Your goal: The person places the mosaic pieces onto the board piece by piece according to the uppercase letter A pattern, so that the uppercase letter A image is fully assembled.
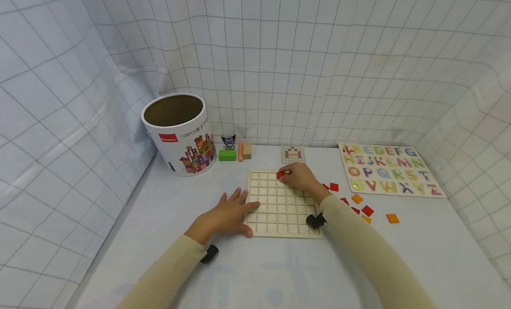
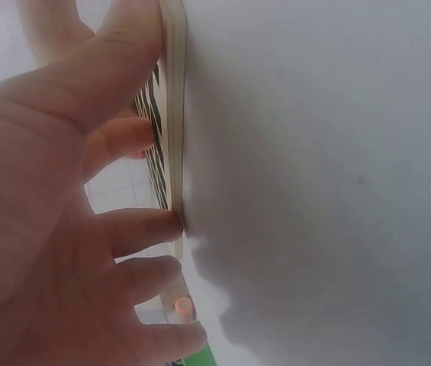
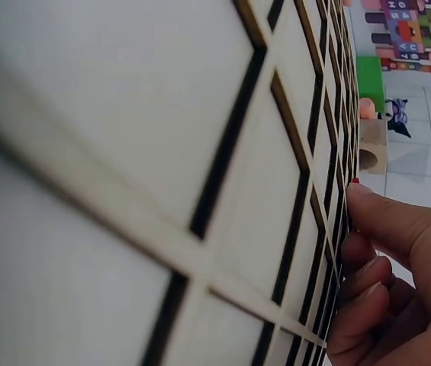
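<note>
Red square tile (image 1: 281,174) pinched in the right hand's (image 1: 300,176) grip at the wooden grid board's (image 1: 279,211) far edge; left hand (image 1: 227,213) flat, steadying it. White tabletop (image 1: 255,264), checked cloth walls (image 1: 319,65).

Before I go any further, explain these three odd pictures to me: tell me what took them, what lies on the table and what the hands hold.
No machine here: a person wears three cameras. The wide picture comes from the head, the two close ones from the wrists. On the table lies a wooden grid board. The left hand rests flat on its left edge, fingers straight. The right hand pinches a red tile at the board's far row. More red and orange tiles lie to the right, beside an alphabet puzzle. At the back stand a round tub, some small blocks and a pattern card.
</note>
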A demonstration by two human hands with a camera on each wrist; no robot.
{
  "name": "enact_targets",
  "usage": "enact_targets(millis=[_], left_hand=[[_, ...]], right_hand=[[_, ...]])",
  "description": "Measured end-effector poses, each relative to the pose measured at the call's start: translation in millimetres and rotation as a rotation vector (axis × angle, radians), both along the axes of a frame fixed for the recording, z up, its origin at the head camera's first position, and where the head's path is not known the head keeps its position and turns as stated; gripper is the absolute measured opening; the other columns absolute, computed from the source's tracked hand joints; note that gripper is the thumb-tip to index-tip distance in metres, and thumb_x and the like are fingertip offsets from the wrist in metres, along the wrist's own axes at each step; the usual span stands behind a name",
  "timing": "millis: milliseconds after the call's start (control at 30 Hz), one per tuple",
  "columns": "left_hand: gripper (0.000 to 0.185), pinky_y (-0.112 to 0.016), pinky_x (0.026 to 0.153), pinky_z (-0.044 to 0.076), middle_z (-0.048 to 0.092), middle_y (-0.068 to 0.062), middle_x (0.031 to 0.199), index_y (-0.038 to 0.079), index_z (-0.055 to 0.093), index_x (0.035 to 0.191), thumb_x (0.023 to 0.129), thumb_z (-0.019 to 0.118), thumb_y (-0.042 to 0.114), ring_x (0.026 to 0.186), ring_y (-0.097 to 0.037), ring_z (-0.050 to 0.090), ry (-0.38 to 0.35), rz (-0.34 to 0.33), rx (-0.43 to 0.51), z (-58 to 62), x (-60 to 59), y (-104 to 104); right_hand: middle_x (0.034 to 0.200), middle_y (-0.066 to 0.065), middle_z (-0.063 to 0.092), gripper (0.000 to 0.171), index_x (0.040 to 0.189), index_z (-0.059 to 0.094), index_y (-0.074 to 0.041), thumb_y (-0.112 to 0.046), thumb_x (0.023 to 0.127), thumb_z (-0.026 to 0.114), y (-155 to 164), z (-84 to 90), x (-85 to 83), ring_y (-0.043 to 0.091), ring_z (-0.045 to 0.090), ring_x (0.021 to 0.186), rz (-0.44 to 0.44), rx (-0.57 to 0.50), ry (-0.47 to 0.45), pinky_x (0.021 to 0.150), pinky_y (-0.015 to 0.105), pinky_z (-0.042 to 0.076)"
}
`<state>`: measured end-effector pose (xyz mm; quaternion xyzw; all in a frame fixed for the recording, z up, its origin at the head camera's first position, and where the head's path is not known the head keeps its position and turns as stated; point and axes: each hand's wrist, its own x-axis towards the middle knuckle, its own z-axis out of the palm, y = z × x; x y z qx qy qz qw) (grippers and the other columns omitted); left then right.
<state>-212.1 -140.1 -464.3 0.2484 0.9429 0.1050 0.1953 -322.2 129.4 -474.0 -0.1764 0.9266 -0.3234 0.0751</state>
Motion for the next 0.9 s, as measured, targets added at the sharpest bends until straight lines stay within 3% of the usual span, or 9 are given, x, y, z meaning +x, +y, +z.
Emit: enact_targets(millis=[200, 467, 767, 900], left_hand=[[0.091, -0.069, 0.119, 0.008, 0.014, -0.020, 0.169, 0.029, 0.041, 0.158, 0.080, 0.080, 0.055, 0.156, -0.042, 0.002, 0.000, -0.002, 0.011, -0.7, 0.3, -1.5], [0.091, -0.069, 0.120, 0.007, 0.013, -0.020, 0.169, 0.030, 0.040, 0.158, 0.080, 0.080, 0.054, 0.157, -0.040, 0.001, -0.001, -0.007, 0.020, -1.4, 0.9, -1.7], [0.089, -0.068, 0.120, 0.010, 0.015, -0.020, 0.169, 0.028, 0.041, 0.158, 0.081, 0.079, 0.053, 0.157, -0.040, 0.003, 0.000, -0.019, 0.024, -1.8, -0.1, -3.4], [0.090, -0.068, 0.120, 0.009, 0.014, -0.020, 0.169, 0.028, 0.040, 0.158, 0.081, 0.079, 0.054, 0.157, -0.039, 0.002, -0.006, -0.010, 0.029, -3.4, 1.1, -1.7]], right_hand=[[0.124, 0.013, 0.071, 0.039, 0.133, 0.068, -0.009, -0.022, 0.096, 0.070, 0.7, -1.0, -0.7, 0.031, 0.065, 0.113, -0.007, -0.009, -0.038, 0.096, 0.050, 0.052], [0.106, 0.009, 0.068, 0.041, 0.134, 0.067, -0.016, -0.025, 0.094, 0.073, 1.8, -4.0, -3.1, 0.024, 0.058, 0.088, -0.070, -0.058, -0.121, 0.084, 0.042, 0.050], [0.102, 0.008, 0.069, 0.044, 0.139, 0.063, -0.013, -0.024, 0.097, 0.069, 3.5, -3.2, -2.0, 0.021, 0.059, 0.084, 0.015, 0.002, -0.090, 0.078, 0.039, 0.050], [0.094, 0.007, 0.065, 0.050, 0.145, 0.059, -0.015, -0.025, 0.097, 0.070, 9.4, -1.6, -1.1, 0.020, 0.055, 0.080, 0.034, -0.028, -0.109, 0.072, 0.034, 0.047]])
